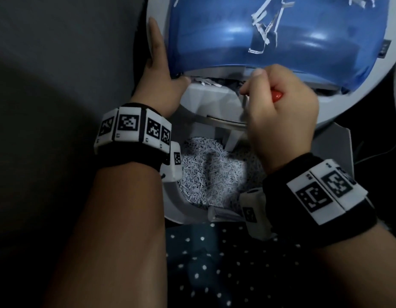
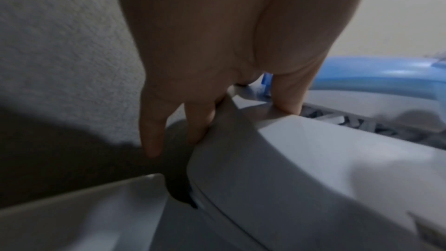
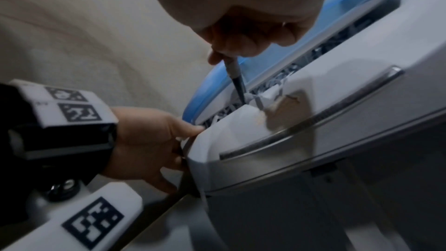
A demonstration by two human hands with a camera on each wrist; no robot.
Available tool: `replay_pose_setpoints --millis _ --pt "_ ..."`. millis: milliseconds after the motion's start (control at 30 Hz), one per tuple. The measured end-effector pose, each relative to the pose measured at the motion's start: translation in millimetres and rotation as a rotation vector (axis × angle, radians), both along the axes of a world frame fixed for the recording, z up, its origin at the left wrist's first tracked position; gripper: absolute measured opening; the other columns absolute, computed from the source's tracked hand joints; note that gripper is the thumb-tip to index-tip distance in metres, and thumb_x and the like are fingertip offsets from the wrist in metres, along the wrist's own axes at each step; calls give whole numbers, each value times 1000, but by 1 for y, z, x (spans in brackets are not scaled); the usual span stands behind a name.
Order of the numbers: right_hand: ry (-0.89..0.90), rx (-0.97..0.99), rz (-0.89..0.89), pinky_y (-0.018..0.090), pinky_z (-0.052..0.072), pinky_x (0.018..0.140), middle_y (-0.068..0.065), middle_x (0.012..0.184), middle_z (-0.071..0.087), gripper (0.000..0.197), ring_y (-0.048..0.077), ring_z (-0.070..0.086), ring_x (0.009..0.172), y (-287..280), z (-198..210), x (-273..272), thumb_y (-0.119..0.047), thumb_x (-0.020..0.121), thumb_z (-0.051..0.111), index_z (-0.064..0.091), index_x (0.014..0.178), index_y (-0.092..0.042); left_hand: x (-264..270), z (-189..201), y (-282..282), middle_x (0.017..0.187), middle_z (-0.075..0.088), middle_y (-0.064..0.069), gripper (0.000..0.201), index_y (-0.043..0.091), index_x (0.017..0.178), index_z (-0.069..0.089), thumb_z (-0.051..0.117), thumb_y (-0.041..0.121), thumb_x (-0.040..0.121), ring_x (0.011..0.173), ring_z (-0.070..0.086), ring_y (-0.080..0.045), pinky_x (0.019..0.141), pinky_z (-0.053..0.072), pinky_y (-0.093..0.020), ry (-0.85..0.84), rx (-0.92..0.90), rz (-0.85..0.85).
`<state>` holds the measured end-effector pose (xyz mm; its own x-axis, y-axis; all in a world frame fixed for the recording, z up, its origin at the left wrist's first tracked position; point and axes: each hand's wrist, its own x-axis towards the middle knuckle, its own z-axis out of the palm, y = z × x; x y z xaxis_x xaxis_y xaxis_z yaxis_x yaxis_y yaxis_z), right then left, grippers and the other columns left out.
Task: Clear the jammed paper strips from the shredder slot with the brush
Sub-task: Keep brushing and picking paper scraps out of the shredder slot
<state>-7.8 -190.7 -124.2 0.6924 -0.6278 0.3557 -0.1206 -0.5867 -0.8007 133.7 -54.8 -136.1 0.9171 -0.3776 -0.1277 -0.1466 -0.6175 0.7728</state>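
Note:
The shredder head (image 1: 212, 101) is white with a blue translucent cover (image 1: 214, 36) and is tilted up over its bin. Jammed white paper strips (image 1: 211, 82) fill the slot between cover and housing, also visible as strips (image 3: 263, 98). My right hand (image 1: 281, 112) grips a red-handled brush (image 1: 277, 96); its dark tip (image 3: 239, 91) is pushed into the slot among the strips. My left hand (image 1: 161, 70) holds the head's left edge, thumb on the front by the slot, fingers (image 2: 200, 121) down the side. Loose strips cling to the cover.
Below the head, the open bin (image 1: 172, 203) is heaped with shredded paper (image 1: 214, 174). A dark polka-dot cloth (image 1: 226, 263) lies near me under the bin. A grey surface (image 1: 59, 63) runs along the left, close behind my left hand.

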Motion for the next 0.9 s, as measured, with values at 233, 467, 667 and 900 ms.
replay_pose_setpoints --millis 233,467,667,900 --pt "83 56 215 44 51 72 2 78 69 30 26 64 77 19 -8 0 -32 100 48 69 94 -12 1 0 1 162 25 -4 100 26 152 -27 57 17 97 142 35 -15 114 26 -28 -2 10 -19" --pt "23 77 231 39 50 74 -2 77 67 25 21 63 76 26 -3 0 -28 99 53 70 92 -12 3 -1 1 160 29 -5 101 27 152 -27 57 17 96 140 40 -16 117 30 -34 1 13 -21" --pt "119 169 32 45 53 79 -1 83 72 29 24 67 84 0 -10 8 -36 94 47 70 91 -19 4 -3 1 160 28 -5 101 29 151 -28 56 17 96 139 40 -17 118 31 -41 10 -4 -25" --pt "29 31 223 42 48 77 5 87 71 24 25 63 84 32 -6 3 -25 99 52 71 95 -11 4 -3 1 163 23 -6 103 28 152 -27 58 17 96 143 35 -17 118 27 -35 12 -5 -19"
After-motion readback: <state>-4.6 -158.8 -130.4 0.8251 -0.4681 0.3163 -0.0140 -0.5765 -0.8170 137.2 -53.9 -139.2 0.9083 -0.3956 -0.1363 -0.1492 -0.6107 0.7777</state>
